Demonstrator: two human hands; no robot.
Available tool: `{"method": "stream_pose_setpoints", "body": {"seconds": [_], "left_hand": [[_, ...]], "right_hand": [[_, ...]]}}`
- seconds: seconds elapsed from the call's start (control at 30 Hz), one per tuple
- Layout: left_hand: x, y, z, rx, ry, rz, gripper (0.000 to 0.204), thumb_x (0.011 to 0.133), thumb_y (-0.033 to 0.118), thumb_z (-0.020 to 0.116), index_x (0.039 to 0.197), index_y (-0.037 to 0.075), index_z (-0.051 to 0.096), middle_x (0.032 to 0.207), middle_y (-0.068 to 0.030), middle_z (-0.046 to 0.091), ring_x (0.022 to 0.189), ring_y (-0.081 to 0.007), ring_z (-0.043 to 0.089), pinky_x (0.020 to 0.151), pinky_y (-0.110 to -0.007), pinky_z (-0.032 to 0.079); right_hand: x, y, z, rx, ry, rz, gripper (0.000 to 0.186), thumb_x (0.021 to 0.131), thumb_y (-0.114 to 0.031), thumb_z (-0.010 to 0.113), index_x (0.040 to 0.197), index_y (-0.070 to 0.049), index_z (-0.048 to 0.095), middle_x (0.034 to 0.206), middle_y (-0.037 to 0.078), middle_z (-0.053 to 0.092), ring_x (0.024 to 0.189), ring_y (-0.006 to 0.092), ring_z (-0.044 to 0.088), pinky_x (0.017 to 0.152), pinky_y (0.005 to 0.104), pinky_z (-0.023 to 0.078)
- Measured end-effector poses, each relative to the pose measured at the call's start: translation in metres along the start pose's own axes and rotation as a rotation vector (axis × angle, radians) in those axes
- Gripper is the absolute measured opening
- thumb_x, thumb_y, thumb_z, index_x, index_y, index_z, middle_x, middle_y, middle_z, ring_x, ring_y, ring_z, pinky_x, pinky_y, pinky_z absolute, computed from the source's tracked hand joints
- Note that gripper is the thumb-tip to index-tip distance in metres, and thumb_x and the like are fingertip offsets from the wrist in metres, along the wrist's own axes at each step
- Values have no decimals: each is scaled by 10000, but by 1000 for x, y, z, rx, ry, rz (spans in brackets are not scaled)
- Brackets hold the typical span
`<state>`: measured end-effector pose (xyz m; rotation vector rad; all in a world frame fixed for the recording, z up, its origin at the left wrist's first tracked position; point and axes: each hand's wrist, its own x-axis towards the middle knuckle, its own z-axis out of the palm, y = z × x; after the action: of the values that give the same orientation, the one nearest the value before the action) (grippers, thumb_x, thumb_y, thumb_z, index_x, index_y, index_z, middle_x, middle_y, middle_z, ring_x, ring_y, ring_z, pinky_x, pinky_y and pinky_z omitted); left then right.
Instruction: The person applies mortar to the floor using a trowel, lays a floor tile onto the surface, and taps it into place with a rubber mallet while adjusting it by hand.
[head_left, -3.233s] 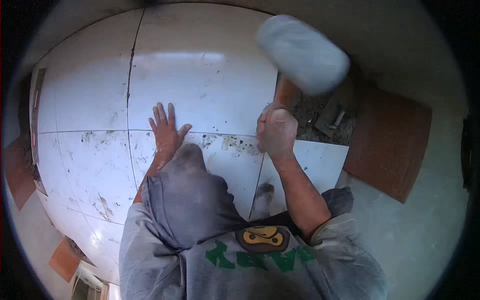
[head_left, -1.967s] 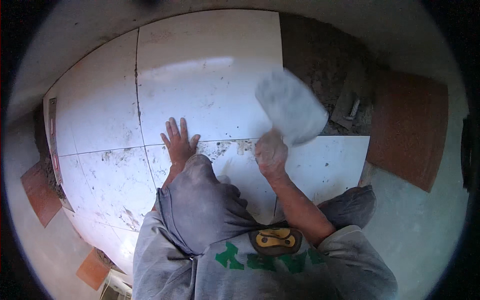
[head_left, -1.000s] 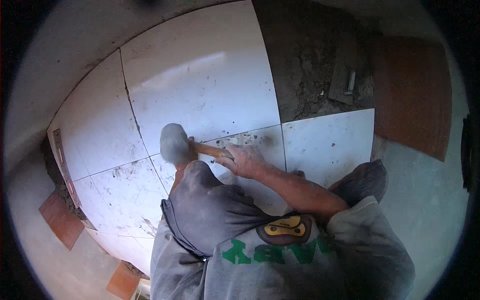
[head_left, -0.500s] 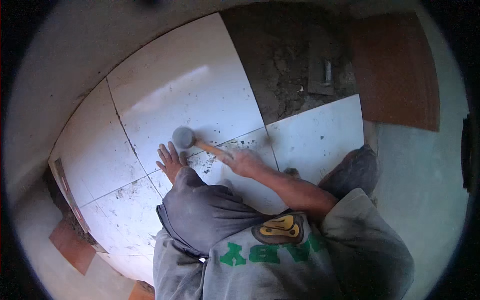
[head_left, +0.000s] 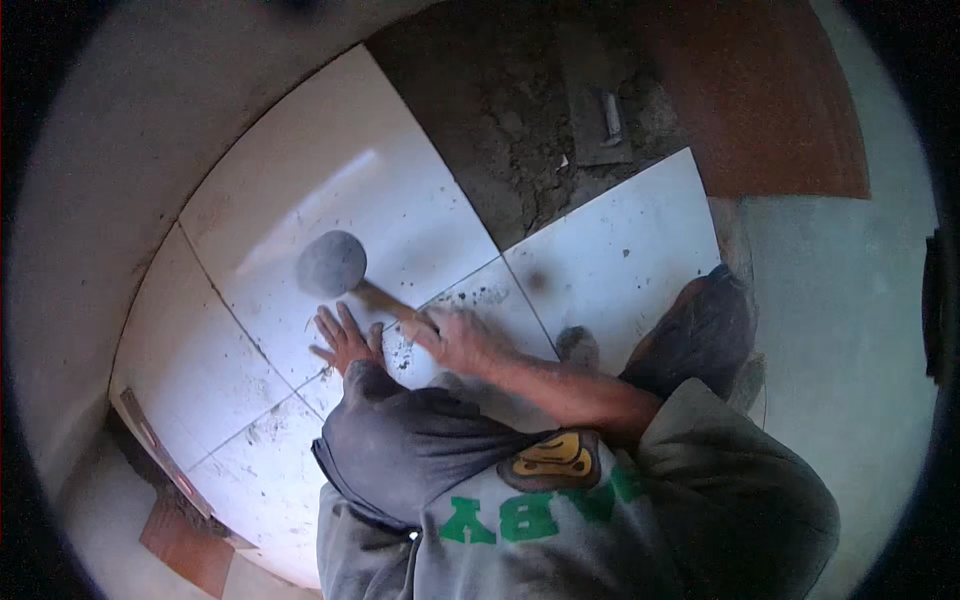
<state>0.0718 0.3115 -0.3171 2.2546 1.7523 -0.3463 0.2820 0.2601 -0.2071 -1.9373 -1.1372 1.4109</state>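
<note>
My right hand (head_left: 458, 340) is wrapped round the wooden handle of a mallet (head_left: 333, 264) with a round grey head. The head appears raised above a large white floor tile (head_left: 420, 190); I cannot tell whether it touches. Just below the mallet head, my left hand (head_left: 346, 340) lies on the tiles with its fingers spread. Dark mortar specks dot the white surface around both hands. Another white tile (head_left: 630, 250) lies to the right, past a thin joint line.
Rough grey mortar (head_left: 480, 90) fills the bed at the far side, with a flat trowel (head_left: 603, 120) on it. A reddish-brown board (head_left: 765, 110) lies at the far right. A long level-like bar (head_left: 160, 450) runs along the left tile edge, near a smaller brown piece (head_left: 185, 545).
The mallet head has risen closer to me and looks larger, shifted slightly left. My left hand stays spread on the tiles. The whole view has turned and shifted a little.
</note>
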Motion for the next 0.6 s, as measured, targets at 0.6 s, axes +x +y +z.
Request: {"method": "stream_pose_setpoints", "body": {"seconds": [0.6], "left_hand": [[-27,-3,18,-148,167,-269,906,793,567,545,1413,27,165,1451,-279,103,1355,-422,70,1071,-558,100]], "right_hand": [[-3,87,-60,210,208,405,672,867,-634,351,825,-1,571,642,149,554,585,289,564,579,407,458]]}}
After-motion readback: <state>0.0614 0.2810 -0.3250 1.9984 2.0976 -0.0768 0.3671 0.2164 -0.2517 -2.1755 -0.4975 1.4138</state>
